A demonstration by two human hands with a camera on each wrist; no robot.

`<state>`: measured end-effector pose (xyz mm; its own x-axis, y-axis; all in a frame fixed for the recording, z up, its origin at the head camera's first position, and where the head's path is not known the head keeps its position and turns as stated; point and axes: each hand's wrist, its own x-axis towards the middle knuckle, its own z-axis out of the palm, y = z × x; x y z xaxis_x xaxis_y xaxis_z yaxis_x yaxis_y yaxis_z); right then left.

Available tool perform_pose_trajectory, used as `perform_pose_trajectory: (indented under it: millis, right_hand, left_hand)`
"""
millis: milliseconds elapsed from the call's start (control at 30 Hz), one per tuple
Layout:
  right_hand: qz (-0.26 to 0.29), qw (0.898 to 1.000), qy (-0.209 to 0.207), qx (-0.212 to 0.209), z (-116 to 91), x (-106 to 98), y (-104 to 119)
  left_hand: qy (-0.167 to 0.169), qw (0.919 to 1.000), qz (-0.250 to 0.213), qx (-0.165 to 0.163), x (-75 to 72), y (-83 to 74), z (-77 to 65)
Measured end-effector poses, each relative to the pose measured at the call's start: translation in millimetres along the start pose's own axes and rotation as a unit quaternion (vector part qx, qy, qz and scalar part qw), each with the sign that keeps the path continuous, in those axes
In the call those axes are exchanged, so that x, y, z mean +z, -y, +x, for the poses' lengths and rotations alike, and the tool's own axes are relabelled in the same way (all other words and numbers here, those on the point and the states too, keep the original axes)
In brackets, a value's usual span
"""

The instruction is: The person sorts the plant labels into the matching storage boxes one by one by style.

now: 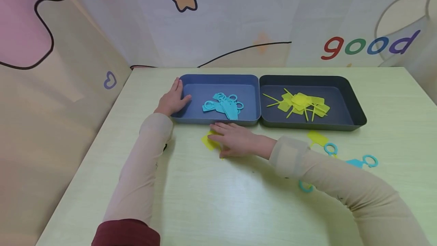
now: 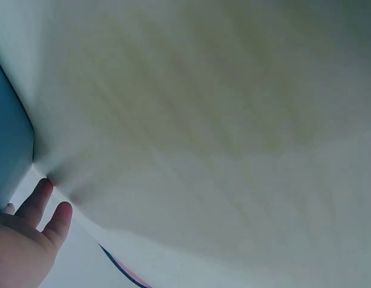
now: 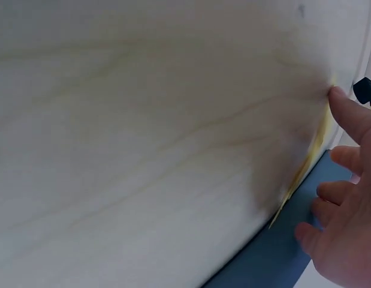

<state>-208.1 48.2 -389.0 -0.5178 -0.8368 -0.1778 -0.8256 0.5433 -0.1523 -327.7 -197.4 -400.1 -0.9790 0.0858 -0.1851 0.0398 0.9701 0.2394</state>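
Observation:
My left hand (image 1: 172, 100) rests at the left end of the blue tray (image 1: 218, 121), its thumb over the rim and its straight fingers along the outside. In the left wrist view, fingers (image 2: 56, 225) extend beside the blue wall. In front of this tray, my right hand (image 1: 237, 139) spreads over a flat yellow tag (image 1: 209, 142), partly hidden beneath it. The right wrist view shows a fingertip of the right hand (image 3: 353, 192) at the end of the thin yellow tag (image 3: 314, 150). Flat light-blue ringed tags (image 1: 227, 105) are heaped inside the blue tray.
Right beside the blue tray stands a dark tray (image 1: 351, 101) with a pile of yellow stemmed tags (image 1: 302, 101). Around my right forearm lie a loose yellow tag (image 1: 317, 138) and several light-blue ringed tags (image 1: 370, 161). A printed cloth (image 1: 239, 22) hangs behind the table.

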Motion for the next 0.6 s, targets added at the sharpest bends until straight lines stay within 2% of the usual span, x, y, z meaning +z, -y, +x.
perform_pose_trajectory:
  millis: [267, 467, 600]
  right_hand:
    - [0.036, 0.999, 0.014, 0.031, 3.5, 1.6, -0.6]
    - [0.041, 0.999, 0.005, 0.029, 6.5, 0.0, -2.0]
    - [0.050, 0.998, 0.013, 0.039, 6.9, -1.1, -1.8]
  left_hand:
    - [0.002, 1.0000, 0.002, -0.003, 1.0, 0.2, 0.6]
    - [0.001, 1.0000, 0.001, -0.002, 0.1, -0.6, -0.5]
    - [0.002, 1.0000, 0.000, -0.001, -0.9, -1.1, -2.3]
